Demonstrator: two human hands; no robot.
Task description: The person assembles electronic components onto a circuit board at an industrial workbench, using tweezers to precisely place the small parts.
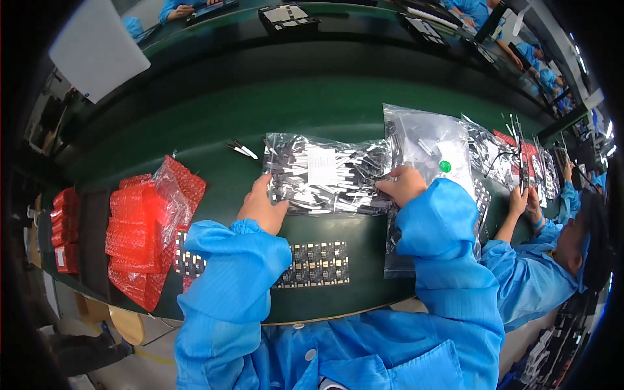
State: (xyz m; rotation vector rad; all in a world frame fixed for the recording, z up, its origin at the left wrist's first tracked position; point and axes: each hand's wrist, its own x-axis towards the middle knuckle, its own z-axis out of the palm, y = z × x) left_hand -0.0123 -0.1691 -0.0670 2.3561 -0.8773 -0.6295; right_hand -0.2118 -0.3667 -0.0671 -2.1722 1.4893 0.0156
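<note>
Tabletop (250,107), dark green and smooth, lies open from its far side down to a clear flat plastic bag (322,166) packed with thin black-and-white strips, which rests near the middle. The bare left hand (263,207) touches the bag's lower left edge; whether its fingers clamp the plastic, I cannot tell. The bare right hand (404,185) grasps the right edge between thumb and fingers. That side is tight: a larger clear plastic bag (422,133) with a round green sticker (445,166) lies right beside it, partly hidden behind the blue right sleeve (448,247). A few loose black-and-white strips (244,150) lie just off the upper left corner; beyond them, bare green reaches a pile of red bubble-wrap packets (133,221). Toward the near edge, a black circuit-board panel (312,263) runs behind the blue left sleeve (227,273); bare surface shows between panel and larger bag.
</note>
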